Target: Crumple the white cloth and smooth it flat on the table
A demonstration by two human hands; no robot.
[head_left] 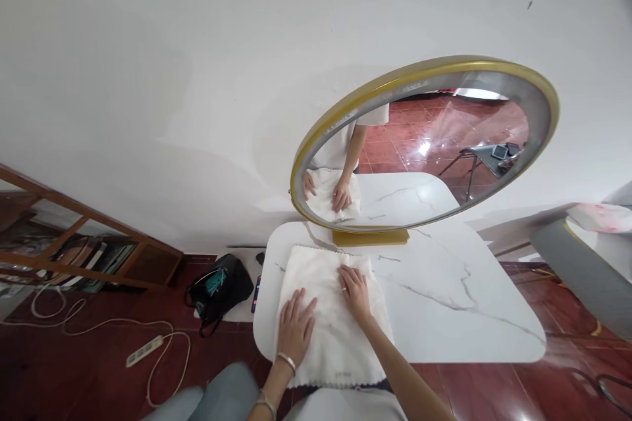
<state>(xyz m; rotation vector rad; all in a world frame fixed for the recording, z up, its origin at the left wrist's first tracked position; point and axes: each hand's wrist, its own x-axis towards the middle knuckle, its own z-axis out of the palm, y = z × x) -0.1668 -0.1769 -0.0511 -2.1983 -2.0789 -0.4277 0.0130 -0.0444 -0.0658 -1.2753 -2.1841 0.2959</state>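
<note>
A white cloth (330,335) with a scalloped edge lies on the left part of a white marbled table (444,276). Its near edge, with small dark marking, reaches the table's front edge. My left hand (296,322) rests flat on the cloth's left side, fingers spread and pointing away from me. Toward the cloth's far right part, my right hand (354,289) presses down with its fingers stretched out and slightly bent. Neither hand holds anything. Behind the cloth stands an oval mirror (424,145) with a gold frame, reflecting both hands and the cloth.
The mirror's gold base (370,237) sits at the table's back edge by the wall. Left on the floor are a black bag (227,289), a power strip (144,350) with a cable, and a wooden shelf (83,223). A grey piece of furniture (582,276) stands at right.
</note>
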